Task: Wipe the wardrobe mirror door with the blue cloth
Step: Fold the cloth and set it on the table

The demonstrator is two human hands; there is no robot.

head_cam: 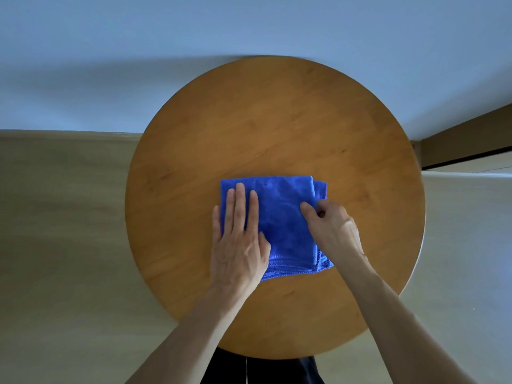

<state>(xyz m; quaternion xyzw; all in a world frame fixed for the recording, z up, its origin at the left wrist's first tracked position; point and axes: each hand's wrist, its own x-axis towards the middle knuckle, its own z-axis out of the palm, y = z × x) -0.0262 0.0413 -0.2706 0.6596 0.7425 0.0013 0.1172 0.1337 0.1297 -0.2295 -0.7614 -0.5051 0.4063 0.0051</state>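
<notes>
Pale wall (166, 51) is filling the top of the frame, beige floor (61, 231) the left and right sides. Round wooden table (263, 128) is sitting centre frame. Folded blue cloth (282, 217) is lying on the table, just below centre. Left hand (238, 245) is pressing flat on the cloth's left part, fingers straight. Right hand (329, 225) is pinching the cloth's right edge with curled fingers.

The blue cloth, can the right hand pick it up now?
Probably yes: the right hand pinches the right edge of the blue cloth. The left hand lies flat on the cloth, so it would need to lift first.
</notes>
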